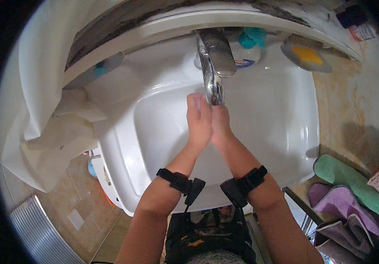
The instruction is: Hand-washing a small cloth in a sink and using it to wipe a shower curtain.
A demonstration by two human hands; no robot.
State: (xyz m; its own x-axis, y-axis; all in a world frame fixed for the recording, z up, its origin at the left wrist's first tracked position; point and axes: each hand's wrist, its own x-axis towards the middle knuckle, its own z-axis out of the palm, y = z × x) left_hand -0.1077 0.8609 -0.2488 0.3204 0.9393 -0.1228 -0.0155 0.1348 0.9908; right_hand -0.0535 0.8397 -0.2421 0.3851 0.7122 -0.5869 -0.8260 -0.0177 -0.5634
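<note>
Over the basin of a white sink [173, 145], my left hand [198, 122] and my right hand [221, 123] press against each other just below the spout of a chrome faucet [214, 82]. The skin looks wet and shiny where the palms meet. Part of my right hand's fingers is hidden behind the spout. Whether anything lies between the palms cannot be seen. A black strap with a small device [181, 184] circles my left forearm, and a similar strapped device [242, 184] is on my right one.
A soap dish with a yellow bar or sponge [308, 55] sits at the back right. Behind the faucet is a container with a teal top [252, 37]. Folded cloths [344, 198] hang at the right. A white curtain [41, 82] drapes on the left.
</note>
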